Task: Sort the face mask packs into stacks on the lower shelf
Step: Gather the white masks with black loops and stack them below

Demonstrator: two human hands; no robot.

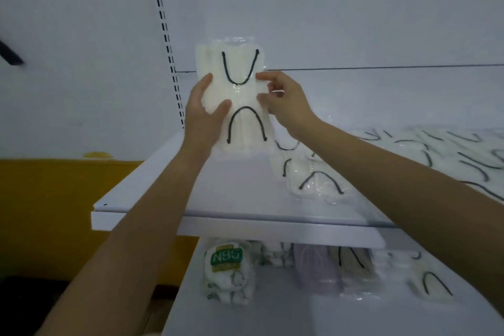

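Pack point(237, 95): clear wrap, white masks, two black ear loops arching toward each other at its middle. It is held upright above the upper shelf point(169, 194), with the left hand point(203, 114) gripping its left edge, thumb on the front, and the right hand point(286, 101) pinching its right edge with curled fingers point(263, 78). Lower shelf point(300, 314): N95 pack point(227, 270), lilac pack point(319, 264) and white packs, side by side.

A plain white back panel point(327, 8) with a slotted rail point(166, 35) stands behind the white upper shelf point(152, 185) and lower shelf point(300, 316), beside a yellow wall point(54, 213) and dark floor point(21, 303), dimly lit.
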